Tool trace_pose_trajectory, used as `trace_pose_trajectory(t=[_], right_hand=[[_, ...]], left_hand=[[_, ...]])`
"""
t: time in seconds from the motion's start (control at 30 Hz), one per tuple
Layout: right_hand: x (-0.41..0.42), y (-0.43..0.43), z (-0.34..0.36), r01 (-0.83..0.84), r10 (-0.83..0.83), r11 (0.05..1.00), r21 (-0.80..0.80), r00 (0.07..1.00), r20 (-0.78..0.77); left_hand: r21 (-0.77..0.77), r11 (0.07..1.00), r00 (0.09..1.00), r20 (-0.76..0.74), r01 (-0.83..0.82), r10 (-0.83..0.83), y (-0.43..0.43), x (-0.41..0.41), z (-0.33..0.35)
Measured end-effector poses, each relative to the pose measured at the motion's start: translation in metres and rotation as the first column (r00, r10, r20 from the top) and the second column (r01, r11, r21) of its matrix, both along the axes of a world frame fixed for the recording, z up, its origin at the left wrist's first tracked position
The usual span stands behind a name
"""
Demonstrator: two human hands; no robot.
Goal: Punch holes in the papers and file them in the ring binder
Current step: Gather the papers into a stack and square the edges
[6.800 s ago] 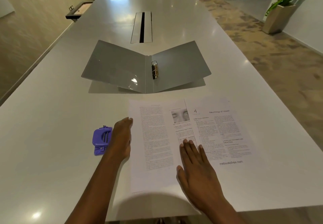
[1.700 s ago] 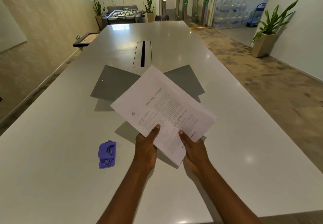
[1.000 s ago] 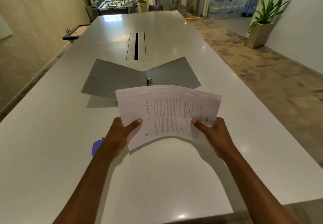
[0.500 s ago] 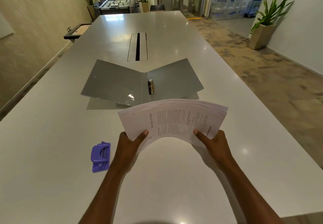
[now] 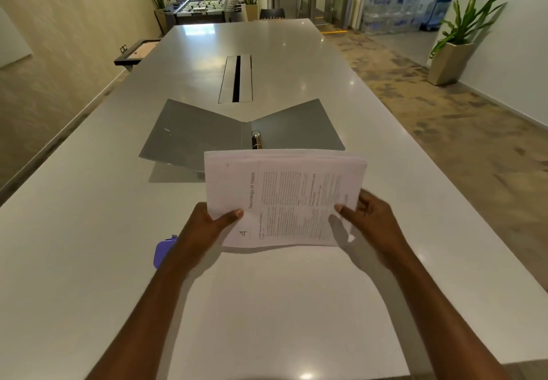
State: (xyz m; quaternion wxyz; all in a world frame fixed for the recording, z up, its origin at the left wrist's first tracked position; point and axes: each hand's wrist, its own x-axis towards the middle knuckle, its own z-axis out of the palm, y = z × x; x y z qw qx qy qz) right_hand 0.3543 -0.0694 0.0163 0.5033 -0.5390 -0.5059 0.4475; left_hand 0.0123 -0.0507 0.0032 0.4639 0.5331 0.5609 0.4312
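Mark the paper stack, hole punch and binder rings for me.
paper stack (image 5: pixel 284 198), head view, middle of the printed top sheet.
hole punch (image 5: pixel 162 252), head view, purple end showing beside the left wrist.
binder rings (image 5: pixel 256 140), head view, metal ring on the spine.

Bright, even indoor light. Small ceiling-light glints and a broad window reflection on the glossy white table (image 5: pixel 89 231). Soft shadows beneath the stack of printed white papers (image 5: pixel 284 198) and forearms. Wide-angle bowing at edges; right hand (image 5: pixel 370 222) slightly motion-blurred.
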Motion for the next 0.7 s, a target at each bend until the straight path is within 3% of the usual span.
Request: trace_pose_trajectory(t=[0.13, 0.2, 0.27, 0.37, 0.5, 0.7], right_hand=[[0.011, 0.022, 0.045, 0.076, -0.149, 0.976, 0.206, 0.919, 0.366], [0.007, 0.03, 0.079, -0.01, -0.141, 0.959, 0.282, 0.849, 0.51], [-0.007, 0.035, 0.114, -0.157, -0.035, 0.954, 0.255, 0.787, 0.616], [-0.033, 0.038, 0.146, -0.337, 0.154, 0.931, 0.138, 0.709, 0.688], [-0.057, 0.039, 0.155, -0.452, 0.288, 0.892, -0.026, 0.523, 0.802], [-0.053, 0.04, 0.149, -0.403, 0.307, 0.913, -0.061, 0.581, 0.754]], left_hand=[[-0.003, 0.998, 0.992, -0.105, 0.067, -0.067, 0.007, -0.015, 0.028], [-0.001, 0.992, 0.985, -0.12, 0.126, -0.125, 0.01, -0.018, 0.046], [0.001, 0.982, 0.973, -0.136, 0.188, -0.186, 0.013, -0.02, 0.063], [-0.005, 0.966, 0.947, -0.194, 0.26, -0.256, 0.019, -0.022, 0.084], [-0.012, 0.936, 0.895, -0.288, 0.352, -0.34, 0.026, -0.019, 0.106], [-0.068, 0.904, 0.827, -0.379, 0.423, -0.415, 0.033, -0.015, 0.127]])
